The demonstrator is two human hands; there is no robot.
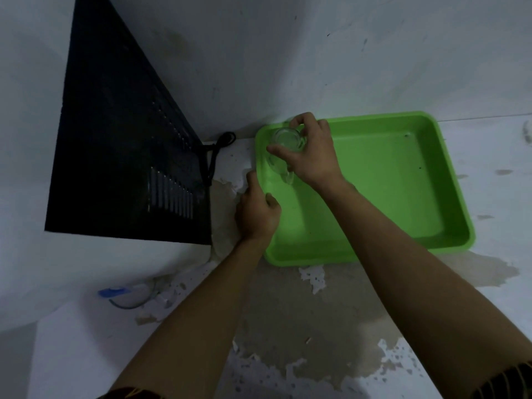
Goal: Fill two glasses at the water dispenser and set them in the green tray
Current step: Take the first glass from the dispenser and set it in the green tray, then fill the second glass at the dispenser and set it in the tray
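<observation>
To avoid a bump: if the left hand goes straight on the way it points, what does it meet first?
Probably the glass held by the right hand, along the green tray left rim; depth is unclear.

Plain, worn utility corner of home or back room, exact kind unclear. Whitewashed walls [374, 53] scuffed and stained; white paint on tabletop [302, 326] peeled in big patches. Black vented appliance back [121, 156] with power cord [214, 156] against wall. Green plastic tray [388, 182] on tabletop. Dim light.
</observation>
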